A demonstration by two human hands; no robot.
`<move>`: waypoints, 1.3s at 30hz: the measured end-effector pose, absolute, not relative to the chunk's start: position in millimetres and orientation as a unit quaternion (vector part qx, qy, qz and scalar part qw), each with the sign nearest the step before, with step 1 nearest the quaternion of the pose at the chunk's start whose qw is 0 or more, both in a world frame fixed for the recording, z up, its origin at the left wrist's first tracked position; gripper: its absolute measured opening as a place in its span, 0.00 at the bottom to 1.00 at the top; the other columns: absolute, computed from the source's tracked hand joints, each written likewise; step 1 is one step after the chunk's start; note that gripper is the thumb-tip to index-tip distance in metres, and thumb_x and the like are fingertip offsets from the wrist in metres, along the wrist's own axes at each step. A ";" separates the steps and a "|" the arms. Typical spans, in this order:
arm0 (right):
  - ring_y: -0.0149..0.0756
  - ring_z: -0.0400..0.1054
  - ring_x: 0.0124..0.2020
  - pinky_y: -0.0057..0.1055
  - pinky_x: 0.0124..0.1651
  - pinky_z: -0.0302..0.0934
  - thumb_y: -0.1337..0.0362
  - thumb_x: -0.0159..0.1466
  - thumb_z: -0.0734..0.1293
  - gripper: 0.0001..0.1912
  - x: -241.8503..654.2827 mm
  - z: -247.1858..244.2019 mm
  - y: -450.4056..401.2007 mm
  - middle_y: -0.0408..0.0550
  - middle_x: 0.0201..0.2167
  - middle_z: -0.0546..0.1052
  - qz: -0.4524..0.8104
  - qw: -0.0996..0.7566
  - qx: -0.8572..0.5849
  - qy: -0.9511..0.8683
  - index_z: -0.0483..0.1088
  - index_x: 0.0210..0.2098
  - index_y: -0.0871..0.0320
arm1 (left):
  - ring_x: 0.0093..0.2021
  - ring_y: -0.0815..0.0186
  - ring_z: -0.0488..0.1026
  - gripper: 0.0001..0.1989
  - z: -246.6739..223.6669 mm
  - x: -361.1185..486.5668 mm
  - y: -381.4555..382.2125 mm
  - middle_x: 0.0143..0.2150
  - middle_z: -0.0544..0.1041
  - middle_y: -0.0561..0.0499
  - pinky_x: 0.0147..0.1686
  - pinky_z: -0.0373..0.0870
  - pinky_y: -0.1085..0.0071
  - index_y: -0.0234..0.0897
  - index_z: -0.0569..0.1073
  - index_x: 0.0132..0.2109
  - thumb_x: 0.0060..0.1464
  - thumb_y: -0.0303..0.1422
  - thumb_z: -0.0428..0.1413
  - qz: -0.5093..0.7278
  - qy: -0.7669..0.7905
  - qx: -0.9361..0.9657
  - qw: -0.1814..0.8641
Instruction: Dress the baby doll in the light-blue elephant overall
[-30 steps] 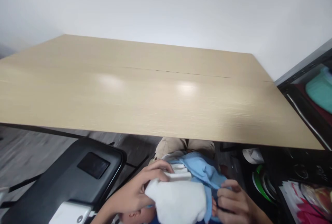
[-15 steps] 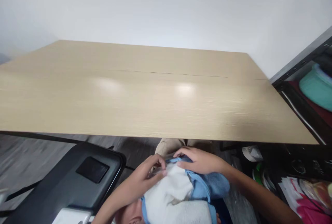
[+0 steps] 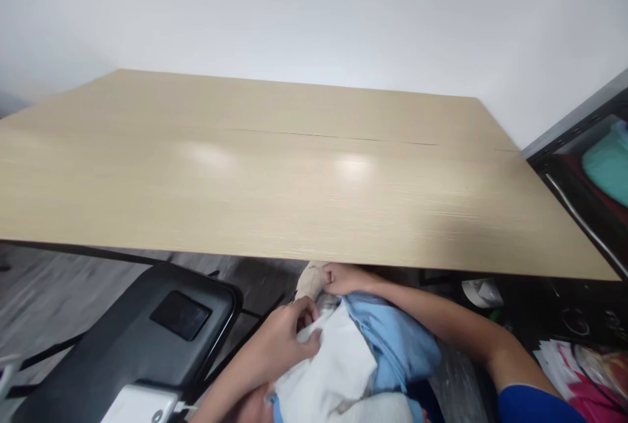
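A white cloth point(image 3: 333, 351) with blue parts point(image 3: 387, 338) lies bunched over my lap, wrapped around what looks like a doll or baby, whose bare skin shows at the lower left. My left hand point(image 3: 287, 338) rests on the white side, fingers curled, with a gap between them and the thumb. At the far end, near my knee point(image 3: 309, 279), my right hand point(image 3: 343, 278) is closed at the cloth's edge. What lies inside its fingers is mostly hidden, but the blue fabric runs up to it.
A wooden table point(image 3: 269, 201) spans the view ahead, its front edge just beyond my hands. To the left, a black chair point(image 3: 122, 338) bears a phone point(image 3: 181, 315) and a white device point(image 3: 142, 403). Shelving with a teal item point(image 3: 608, 161) and packets point(image 3: 564, 371) stand right.
My right hand has moved forward and left, closing from spread fingers, and the blue fabric has shifted with it. My left hand has moved only slightly. A blue sleeve has come into view.
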State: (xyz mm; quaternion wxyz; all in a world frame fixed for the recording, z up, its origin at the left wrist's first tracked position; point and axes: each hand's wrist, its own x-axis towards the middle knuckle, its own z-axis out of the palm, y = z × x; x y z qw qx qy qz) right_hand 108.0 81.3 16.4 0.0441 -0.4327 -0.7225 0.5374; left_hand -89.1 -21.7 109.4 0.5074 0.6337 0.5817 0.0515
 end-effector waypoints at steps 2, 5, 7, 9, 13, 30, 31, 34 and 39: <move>0.24 0.56 0.26 0.27 0.35 0.50 0.80 0.60 0.68 0.14 123.6 9.8 83.2 0.30 0.21 0.61 0.523 0.039 -0.481 -0.702 0.65 0.23 0.59 | 0.43 0.56 0.78 0.12 113.8 -93.0 -25.5 0.40 0.83 0.49 0.45 0.71 0.63 0.40 0.76 0.45 0.56 0.39 0.58 0.065 0.567 0.633 0.523; 0.23 0.56 0.27 0.28 0.38 0.50 0.79 0.63 0.64 0.18 159.4 5.4 82.6 0.32 0.20 0.59 0.504 0.046 -0.536 -0.675 0.62 0.19 0.60 | 0.44 0.57 0.78 0.11 111.9 -103.7 -32.9 0.41 0.82 0.50 0.46 0.73 0.64 0.41 0.75 0.46 0.56 0.38 0.57 0.088 0.561 0.616 0.546; 0.26 0.57 0.26 0.31 0.36 0.51 0.77 0.62 0.65 0.18 186.7 4.3 77.0 0.34 0.19 0.60 0.503 0.056 -0.558 -0.658 0.62 0.18 0.58 | 0.45 0.56 0.79 0.11 106.3 -109.7 -37.3 0.42 0.82 0.50 0.47 0.74 0.63 0.41 0.74 0.46 0.57 0.38 0.58 0.101 0.560 0.606 0.556; 0.30 0.61 0.28 0.32 0.36 0.53 0.75 0.62 0.64 0.15 211.7 3.7 65.7 0.36 0.21 0.64 0.495 0.085 -0.581 -0.641 0.62 0.22 0.56 | 0.46 0.56 0.79 0.11 100.8 -112.2 -39.8 0.43 0.82 0.49 0.49 0.75 0.63 0.40 0.74 0.46 0.58 0.39 0.58 0.108 0.557 0.601 0.563; 0.38 0.67 0.33 0.35 0.39 0.62 0.67 0.63 0.67 0.12 247.0 4.2 24.4 0.41 0.25 0.69 0.478 0.140 -0.614 -0.613 0.60 0.26 0.52 | 0.47 0.56 0.79 0.11 97.5 -109.6 -38.4 0.44 0.82 0.49 0.51 0.75 0.62 0.40 0.74 0.46 0.60 0.39 0.57 0.106 0.557 0.605 0.560; 0.61 0.89 0.50 0.49 0.52 0.77 0.32 0.72 0.56 0.29 287.3 -19.0 -107.7 0.58 0.45 0.90 0.388 0.171 -0.771 -0.475 0.69 0.50 0.48 | 0.58 0.47 0.79 0.29 90.8 -107.3 -29.9 0.57 0.83 0.41 0.63 0.74 0.51 0.40 0.73 0.55 0.72 0.62 0.52 0.103 0.588 0.633 0.493; 0.61 0.89 0.49 0.49 0.52 0.78 0.32 0.71 0.58 0.28 284.3 -22.3 -105.8 0.59 0.45 0.90 0.386 0.185 -0.771 -0.472 0.68 0.49 0.48 | 0.58 0.47 0.79 0.29 90.7 -107.2 -29.8 0.57 0.82 0.41 0.63 0.74 0.51 0.40 0.73 0.55 0.72 0.62 0.52 0.101 0.587 0.633 0.496; 0.59 0.89 0.53 0.47 0.54 0.78 0.34 0.68 0.62 0.25 283.1 -32.6 -98.5 0.61 0.47 0.90 0.410 0.228 -0.754 -0.459 0.69 0.45 0.48 | 0.59 0.47 0.79 0.30 89.8 -107.6 -30.1 0.58 0.82 0.40 0.64 0.73 0.51 0.40 0.73 0.56 0.72 0.63 0.51 0.101 0.583 0.633 0.499; 0.62 0.87 0.55 0.48 0.60 0.77 0.30 0.62 0.66 0.29 304.9 -39.1 -90.8 0.63 0.45 0.91 0.433 0.268 -0.740 -0.440 0.75 0.37 0.50 | 0.59 0.47 0.79 0.29 89.9 -107.9 -30.4 0.58 0.84 0.41 0.66 0.73 0.51 0.40 0.73 0.56 0.73 0.62 0.52 0.106 0.586 0.621 0.510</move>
